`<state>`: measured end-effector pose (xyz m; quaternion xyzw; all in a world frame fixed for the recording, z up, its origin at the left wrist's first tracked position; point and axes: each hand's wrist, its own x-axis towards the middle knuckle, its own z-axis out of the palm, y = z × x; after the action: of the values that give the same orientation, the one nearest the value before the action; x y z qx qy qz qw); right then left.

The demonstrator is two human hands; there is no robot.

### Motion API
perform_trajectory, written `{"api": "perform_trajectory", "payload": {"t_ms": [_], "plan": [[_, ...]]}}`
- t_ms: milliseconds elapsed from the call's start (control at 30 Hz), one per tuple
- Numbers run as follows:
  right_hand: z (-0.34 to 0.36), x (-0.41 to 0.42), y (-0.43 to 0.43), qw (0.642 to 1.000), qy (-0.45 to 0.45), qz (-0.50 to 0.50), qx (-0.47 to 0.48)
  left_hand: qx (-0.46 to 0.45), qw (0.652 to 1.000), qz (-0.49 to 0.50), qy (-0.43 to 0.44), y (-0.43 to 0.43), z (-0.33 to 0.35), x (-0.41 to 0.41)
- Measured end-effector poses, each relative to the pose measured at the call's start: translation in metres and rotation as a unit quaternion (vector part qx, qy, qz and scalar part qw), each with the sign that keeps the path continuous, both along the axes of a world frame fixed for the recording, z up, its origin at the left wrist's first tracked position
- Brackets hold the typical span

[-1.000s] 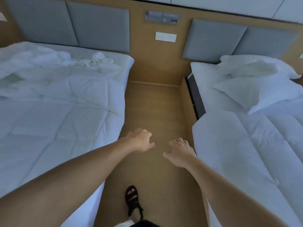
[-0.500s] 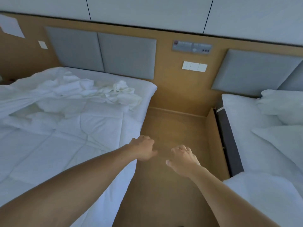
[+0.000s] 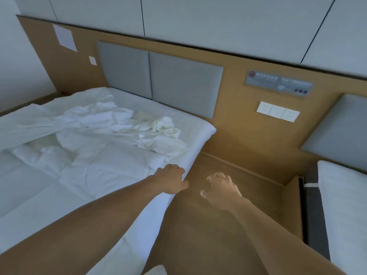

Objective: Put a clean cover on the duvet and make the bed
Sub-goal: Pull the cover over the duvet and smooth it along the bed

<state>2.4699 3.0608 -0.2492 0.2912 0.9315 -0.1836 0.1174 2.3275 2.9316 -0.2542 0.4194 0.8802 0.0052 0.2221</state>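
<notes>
A white quilted duvet (image 3: 65, 187) lies spread over the left bed (image 3: 200, 135). A crumpled white cover (image 3: 123, 126) is heaped across its upper part, near the grey headboard (image 3: 158, 84). My left hand (image 3: 171, 180) hovers at the bed's right edge, fingers loosely curled, holding nothing; whether it touches the duvet I cannot tell. My right hand (image 3: 220, 187) is over the wooden floor in the aisle, fingers loosely curled and empty.
A wooden aisle (image 3: 218, 235) runs between the two beds. The second bed (image 3: 345, 205) with white bedding stands at the right edge. White switches (image 3: 278, 111) and a grey control panel (image 3: 279, 82) are on the wood wall.
The view has swung left and up toward the left bed. Both hands have moved left, and my left hand has come from over the aisle to the bed's right edge.
</notes>
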Motion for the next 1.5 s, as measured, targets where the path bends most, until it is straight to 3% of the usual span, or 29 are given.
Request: {"api": "perform_trajectory", "payload": {"t_ms": [400,800,967,1167,1500], "plan": [[-0.021,-0.228,0.125,0.993,-0.044,0.104,0.024,0.007,0.994,0.104,-0.025,0.101,-0.043,-0.21],[-0.062,-0.45,0.166,0.954,-0.078,0.289,-0.002,-0.018,0.959,0.274,-0.065,0.112,-0.086,-0.356],[-0.105,-0.524,0.19,0.918,-0.116,0.379,-0.028,-0.033,0.911,0.395,-0.111,0.129,-0.115,-0.394],[-0.15,-0.6,0.232,0.874,-0.166,0.453,-0.059,-0.017,0.809,0.557,-0.188,0.169,-0.147,-0.434],[-0.236,-0.687,0.223,0.847,-0.185,0.494,-0.074,0.039,0.708,0.682,-0.177,0.168,-0.236,-0.507]]}}
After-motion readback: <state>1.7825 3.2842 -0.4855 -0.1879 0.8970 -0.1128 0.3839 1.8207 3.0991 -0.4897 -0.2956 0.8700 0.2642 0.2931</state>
